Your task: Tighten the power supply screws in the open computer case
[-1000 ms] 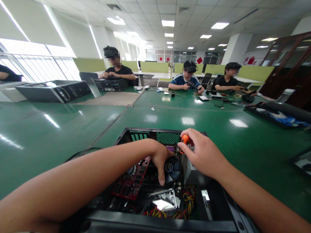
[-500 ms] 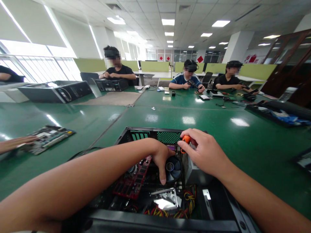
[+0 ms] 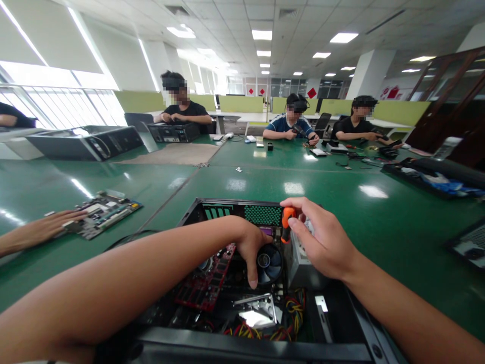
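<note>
An open black computer case (image 3: 242,339) lies in front of me. Inside it, my left hand (image 3: 250,250) reaches over the left side of a round black CPU fan (image 3: 271,267), thumb on the near side and fingers at the far rim. In my right hand (image 3: 316,230) is a screwdriver (image 3: 287,222), its orange and black handle upright between thumb and fingers; I cannot see its tip. Beside that hand sits a grey power supply (image 3: 305,268). A red circuit board (image 3: 206,283) is left of the fan, partly under my left forearm.
Yellow, red and black cables (image 3: 295,313) and a shiny metal bracket (image 3: 261,311) lie in the case. On the left, another person's hand (image 3: 64,222) rests on a motherboard (image 3: 108,212). Several people work across the green table (image 3: 242,189). Another part (image 3: 472,240) lies at the right edge.
My right fingers have shifted around the screwdriver, showing more of its handle. The other person's hand and the motherboard have slid right. The part at the right edge has moved inward. My left hand stays put.
</note>
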A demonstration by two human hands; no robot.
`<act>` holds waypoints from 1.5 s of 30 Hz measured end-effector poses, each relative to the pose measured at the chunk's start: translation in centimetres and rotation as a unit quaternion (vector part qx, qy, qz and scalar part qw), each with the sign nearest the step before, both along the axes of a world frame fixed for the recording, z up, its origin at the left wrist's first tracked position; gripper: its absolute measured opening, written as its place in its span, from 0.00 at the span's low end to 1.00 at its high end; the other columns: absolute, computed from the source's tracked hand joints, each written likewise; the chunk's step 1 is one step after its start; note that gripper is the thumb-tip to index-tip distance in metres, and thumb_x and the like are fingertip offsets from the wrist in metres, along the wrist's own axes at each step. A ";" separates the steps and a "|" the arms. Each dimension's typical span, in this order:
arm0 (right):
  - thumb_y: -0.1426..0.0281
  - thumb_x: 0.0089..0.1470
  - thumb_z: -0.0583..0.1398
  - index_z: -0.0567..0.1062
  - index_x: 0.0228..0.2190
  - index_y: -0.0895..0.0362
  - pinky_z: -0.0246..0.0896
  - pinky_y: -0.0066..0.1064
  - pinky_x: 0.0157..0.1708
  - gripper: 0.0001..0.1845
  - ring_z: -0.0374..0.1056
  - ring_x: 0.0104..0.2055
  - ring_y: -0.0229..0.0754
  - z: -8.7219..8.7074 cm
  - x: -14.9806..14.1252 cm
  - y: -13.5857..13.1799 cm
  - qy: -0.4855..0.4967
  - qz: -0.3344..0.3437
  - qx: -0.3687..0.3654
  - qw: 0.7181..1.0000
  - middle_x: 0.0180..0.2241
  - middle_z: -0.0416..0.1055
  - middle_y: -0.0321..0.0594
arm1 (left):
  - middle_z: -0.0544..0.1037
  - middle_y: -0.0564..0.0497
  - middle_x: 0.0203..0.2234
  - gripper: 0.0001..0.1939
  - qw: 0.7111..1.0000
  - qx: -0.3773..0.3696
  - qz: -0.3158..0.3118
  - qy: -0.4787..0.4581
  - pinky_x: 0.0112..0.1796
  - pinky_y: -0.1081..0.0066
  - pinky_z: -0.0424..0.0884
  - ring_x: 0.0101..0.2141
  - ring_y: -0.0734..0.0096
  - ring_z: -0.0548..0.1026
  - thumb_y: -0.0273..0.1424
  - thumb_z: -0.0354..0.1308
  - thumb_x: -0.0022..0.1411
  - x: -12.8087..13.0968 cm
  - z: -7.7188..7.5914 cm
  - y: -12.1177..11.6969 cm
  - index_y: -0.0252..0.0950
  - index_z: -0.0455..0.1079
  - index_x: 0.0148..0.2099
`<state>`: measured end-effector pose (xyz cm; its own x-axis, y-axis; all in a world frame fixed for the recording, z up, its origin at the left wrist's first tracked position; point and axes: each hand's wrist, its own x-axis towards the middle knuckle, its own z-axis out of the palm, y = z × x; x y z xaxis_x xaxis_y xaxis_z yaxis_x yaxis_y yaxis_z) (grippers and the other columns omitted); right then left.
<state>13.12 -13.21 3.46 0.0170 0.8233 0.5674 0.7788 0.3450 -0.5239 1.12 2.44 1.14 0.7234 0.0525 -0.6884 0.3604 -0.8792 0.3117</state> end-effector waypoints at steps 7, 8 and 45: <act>0.75 0.52 0.55 0.68 0.45 0.55 0.61 0.33 0.40 0.17 0.67 0.38 0.39 0.3 -0.1 -0.6 -0.005 0.139 -0.017 0.990 0.38 0.72 0.39 | 0.75 0.53 0.45 0.39 0.994 -0.098 -0.038 -0.001 0.51 0.66 0.63 0.49 0.55 0.68 0.39 0.69 0.28 0.0 -0.1 -0.2 0.38 0.69 0.48; 0.75 0.52 0.55 0.68 0.45 0.56 0.61 0.33 0.40 0.17 0.67 0.37 0.39 0.3 -0.1 -0.6 -0.001 0.143 -0.017 0.990 0.38 0.72 0.39 | 0.75 0.52 0.45 0.38 0.994 -0.098 -0.039 -0.002 0.51 0.66 0.63 0.49 0.55 0.68 0.39 0.69 0.29 0.0 -0.2 -0.2 0.38 0.70 0.48; 0.70 0.48 0.61 0.70 0.36 0.57 0.60 0.29 0.30 0.11 0.65 0.28 0.36 0.3 -0.3 -0.6 0.011 0.136 -0.054 0.989 0.29 0.70 0.35 | 0.75 0.55 0.43 0.40 0.995 -0.091 -0.035 -0.023 0.50 0.67 0.63 0.47 0.56 0.70 0.41 0.69 0.26 0.1 -0.5 0.0 0.39 0.70 0.47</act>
